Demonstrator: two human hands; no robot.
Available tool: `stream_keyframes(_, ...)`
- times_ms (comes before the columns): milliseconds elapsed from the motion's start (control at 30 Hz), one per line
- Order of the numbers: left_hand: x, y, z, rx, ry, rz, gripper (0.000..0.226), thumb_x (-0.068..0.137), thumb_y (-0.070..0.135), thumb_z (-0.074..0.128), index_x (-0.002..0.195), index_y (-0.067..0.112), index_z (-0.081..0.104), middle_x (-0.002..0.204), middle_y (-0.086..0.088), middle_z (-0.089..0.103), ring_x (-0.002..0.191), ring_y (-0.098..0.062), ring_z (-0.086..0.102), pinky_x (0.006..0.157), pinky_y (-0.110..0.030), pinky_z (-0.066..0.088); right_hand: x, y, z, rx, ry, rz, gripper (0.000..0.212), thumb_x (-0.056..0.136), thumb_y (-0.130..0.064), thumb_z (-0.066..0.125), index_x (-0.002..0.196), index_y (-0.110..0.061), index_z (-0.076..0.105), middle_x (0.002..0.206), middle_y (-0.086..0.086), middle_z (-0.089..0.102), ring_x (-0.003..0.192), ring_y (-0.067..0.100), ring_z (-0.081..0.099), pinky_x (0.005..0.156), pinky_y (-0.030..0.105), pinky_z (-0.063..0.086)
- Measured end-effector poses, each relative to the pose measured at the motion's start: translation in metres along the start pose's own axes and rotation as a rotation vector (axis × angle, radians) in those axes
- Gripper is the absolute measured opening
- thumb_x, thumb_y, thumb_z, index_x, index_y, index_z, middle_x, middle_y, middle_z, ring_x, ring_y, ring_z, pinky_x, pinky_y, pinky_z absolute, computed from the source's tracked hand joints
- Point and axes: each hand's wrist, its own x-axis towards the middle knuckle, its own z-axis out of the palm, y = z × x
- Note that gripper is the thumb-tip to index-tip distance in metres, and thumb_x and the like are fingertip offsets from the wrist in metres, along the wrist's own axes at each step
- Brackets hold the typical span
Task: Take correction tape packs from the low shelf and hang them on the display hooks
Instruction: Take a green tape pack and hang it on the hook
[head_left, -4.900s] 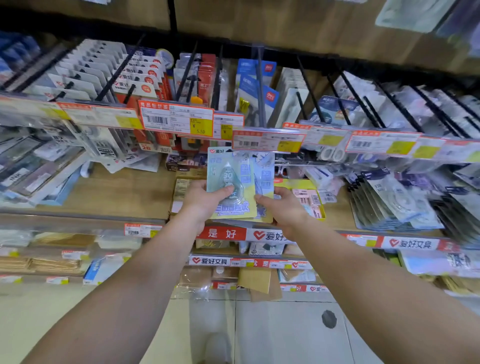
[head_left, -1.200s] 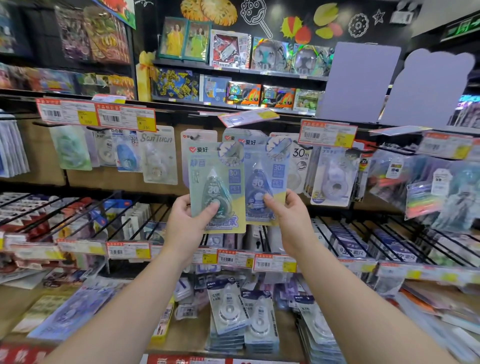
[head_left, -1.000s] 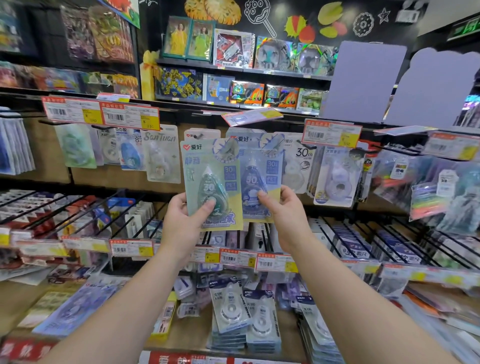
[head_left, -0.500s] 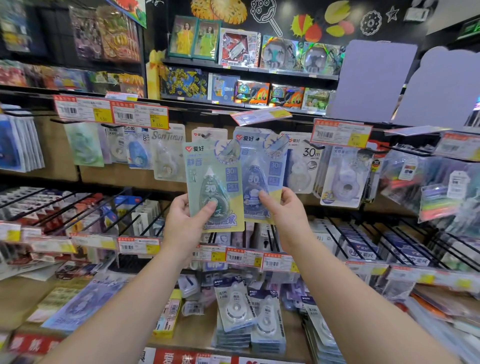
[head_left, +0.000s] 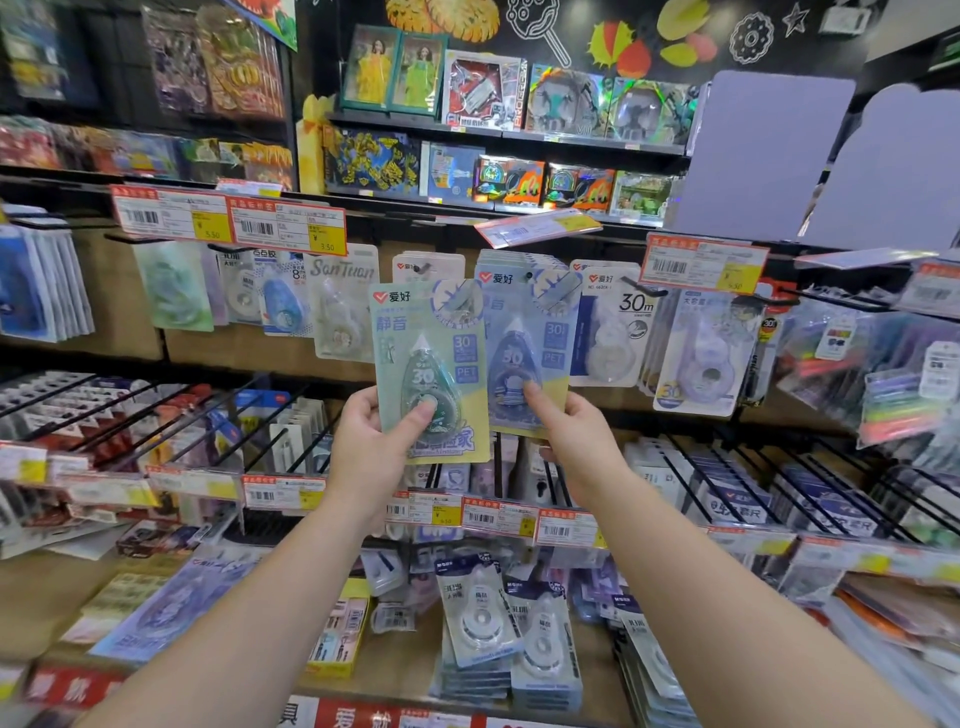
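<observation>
My left hand grips a green correction tape pack, thumb on its blister. My right hand grips a blue correction tape pack beside it, the blue one partly behind the green. Both packs are raised in front of the upper row of display hooks. The blue pack's top overlaps a stack of like packs hanging on a hook; I cannot tell whether it is on the hook. A white pack hangs just behind the green one.
Other tape packs hang right and left on the same row under price tags. Black wire hooks jut out at mid height. More packs lie on the low shelf. Toy boxes fill the top shelves.
Both packs have gone from the low shelf up to the top hook row, and my view has tilted up with them. In the last second both hands have edged slightly right and closer to the hooks.
</observation>
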Motion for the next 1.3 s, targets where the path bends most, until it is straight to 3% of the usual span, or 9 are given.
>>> stream_keyframes(100,0.003,-0.001,0.0,0.0,-0.002,0.002,0.042,0.085,0.02,0.075,0.12,0.016,0.051,0.109,-0.001,0.073,0.099,-0.014,0.07,0.088,-0.034,0.054,0.005,0.003,-0.001,-0.057,0.041,0.097,0.045,0.088,-0.061,0.058,0.115,-0.025,0.059,0.107,-0.012,0.065,0.095,0.014,0.064,0.071,0.028,0.047)
stream_keyframes(267,0.01,-0.006,-0.001,0.007,0.0,-0.014,0.044,0.085,0.02,0.076,0.122,0.016,0.051,0.108,-0.001,0.073,0.099,-0.013,0.071,0.087,-0.033,0.054,0.015,0.003,0.004,-0.032,0.035,0.146,0.038,0.088,-0.062,0.058,0.1,-0.027,0.059,0.096,-0.01,0.063,0.089,0.015,0.062,0.07,0.027,0.048)
stream_keyframes(400,0.016,-0.009,-0.001,0.012,0.013,-0.018,0.041,0.085,0.019,0.076,0.118,0.019,0.052,0.106,0.001,0.073,0.096,-0.012,0.071,0.082,-0.03,0.054,0.026,0.005,0.008,-0.015,0.048,0.179,0.047,0.086,-0.063,0.06,0.11,-0.023,0.061,0.102,-0.003,0.068,0.085,0.016,0.061,0.073,0.029,0.047)
stream_keyframes(500,0.019,-0.009,0.0,0.009,0.019,-0.021,0.041,0.086,0.019,0.075,0.12,0.018,0.051,0.103,0.004,0.072,0.091,-0.006,0.07,0.075,-0.022,0.052,0.034,0.006,0.01,-0.001,0.054,0.186,0.043,0.086,-0.062,0.06,0.106,-0.024,0.061,0.1,-0.004,0.067,0.084,0.015,0.061,0.073,0.029,0.046)
stream_keyframes(733,0.027,-0.012,0.002,0.024,0.016,-0.025,0.044,0.086,0.019,0.076,0.122,0.017,0.051,0.102,0.005,0.073,0.09,-0.005,0.071,0.072,-0.02,0.052,0.046,0.01,0.011,0.011,0.045,0.164,0.04,0.086,-0.062,0.061,0.101,-0.025,0.063,0.099,-0.005,0.068,0.084,0.015,0.06,0.075,0.031,0.045)
stream_keyframes(867,0.027,-0.015,0.002,0.034,0.009,-0.021,0.045,0.085,0.02,0.076,0.122,0.017,0.051,0.104,0.005,0.072,0.095,-0.008,0.07,0.078,-0.024,0.053,0.045,0.01,0.009,-0.006,0.062,0.177,0.047,0.086,-0.063,0.06,0.109,-0.022,0.058,0.101,-0.007,0.064,0.086,0.014,0.062,0.078,0.031,0.047)
stream_keyframes(1000,0.024,-0.015,0.004,0.038,-0.021,-0.007,0.045,0.084,0.02,0.076,0.122,0.016,0.052,0.107,0.003,0.072,0.095,-0.008,0.071,0.078,-0.024,0.055,0.043,0.018,0.006,-0.052,0.205,0.198,0.071,0.082,-0.063,0.066,0.131,-0.016,0.044,0.115,0.002,0.057,0.102,0.02,0.061,0.09,0.038,0.05)
stream_keyframes(1133,0.019,-0.011,0.007,0.037,-0.066,0.025,0.037,0.084,0.018,0.076,0.114,0.017,0.053,0.106,0.002,0.071,0.087,0.0,0.07,0.069,-0.015,0.054,0.034,0.023,0.005,-0.056,0.337,0.091,0.054,0.082,-0.057,0.069,0.112,-0.014,0.055,0.102,0.007,0.061,0.089,0.021,0.056,0.081,0.035,0.045)
stream_keyframes(1300,0.012,-0.006,0.018,0.023,-0.106,0.035,0.035,0.085,0.014,0.075,0.112,0.017,0.052,0.107,0.0,0.07,0.083,0.004,0.069,0.066,-0.012,0.052,0.0,0.006,0.009,-0.126,0.108,-0.084,0.031,0.096,-0.045,0.055,0.091,-0.017,0.064,0.079,-0.002,0.067,0.075,0.012,0.06,0.073,0.026,0.045)
